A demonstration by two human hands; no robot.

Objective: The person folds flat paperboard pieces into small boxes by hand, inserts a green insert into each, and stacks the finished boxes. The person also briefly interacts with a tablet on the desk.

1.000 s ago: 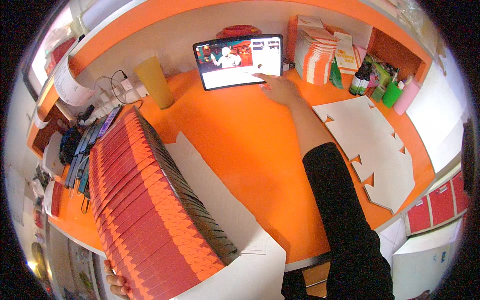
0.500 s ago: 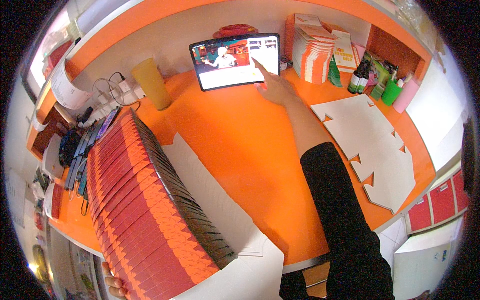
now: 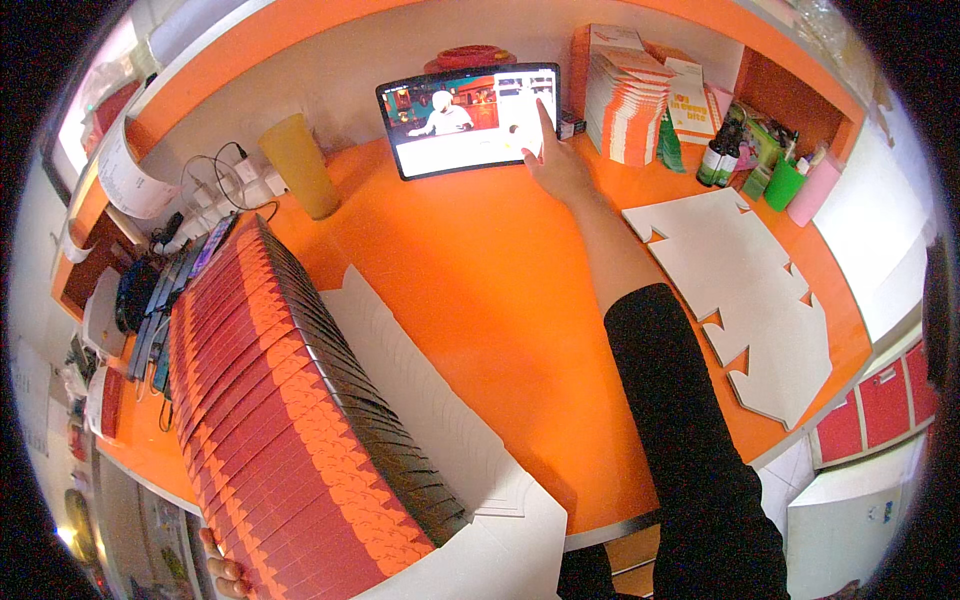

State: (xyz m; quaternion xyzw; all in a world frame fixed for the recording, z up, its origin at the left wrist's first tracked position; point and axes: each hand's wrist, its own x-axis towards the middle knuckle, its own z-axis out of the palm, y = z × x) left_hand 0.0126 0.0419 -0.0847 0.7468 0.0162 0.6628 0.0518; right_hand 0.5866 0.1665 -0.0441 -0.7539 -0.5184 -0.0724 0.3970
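Observation:
My right hand [image 3: 562,172] reaches over the desk to a tablet [image 3: 430,152] standing upright at the back. Its index finger is stretched out against the right part of the lit screen, thumb apart, holding nothing. A video picture fills the screen's upper left. Low on the left, my left hand [image 3: 226,570] shows only its fingers, curled round the outer edge of a fanned stack of red and orange printed cardboard sheets [image 3: 270,400]. The stack leans along the desk's left side. White cardboard flaps [image 3: 420,385] stick out along its right side.
Flat white die-cut cardboard pieces [image 3: 745,300] lie on the right of the orange desk [image 3: 470,300]. Behind them stand a stack of orange-white booklets [image 3: 625,110], a dark bottle [image 3: 717,163] and a green cup [image 3: 781,185]. A yellow tumbler [image 3: 300,165] stands beside power plugs at back left.
My right hand has shifted right across the screen, its index finger now nearer the tablet's right edge. The video picture differs a little. My left hand stays at the stack, which has shifted slightly.

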